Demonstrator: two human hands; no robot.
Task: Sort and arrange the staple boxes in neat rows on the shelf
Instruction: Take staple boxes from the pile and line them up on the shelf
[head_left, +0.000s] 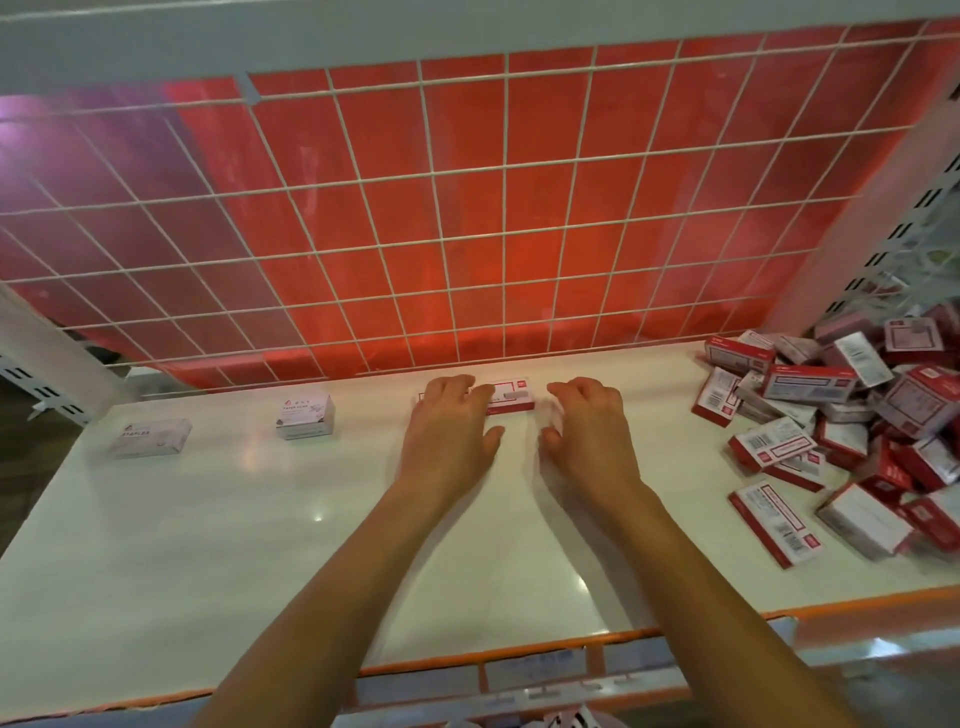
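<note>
One red-and-white staple box (511, 397) lies flat at the back of the white shelf (260, 519), close to the wire grid. My left hand (452, 431) rests its fingers on the left part of this box. Just off the box's right end is my right hand (587, 426), its fingers loosely curled and blurred, with nothing plainly held. At the right end of the shelf, a loose heap of red-and-white staple boxes (852, 415) lies jumbled. Two white boxes stand apart on the left: one marked staples (148, 439) and one small paper clip box (306, 415).
A white wire grid (467, 208) over a red panel closes the back of the shelf. White perforated uprights stand at the left (47, 358) and right (872, 208). The shelf's front edge has an orange strip with label holders (519, 670).
</note>
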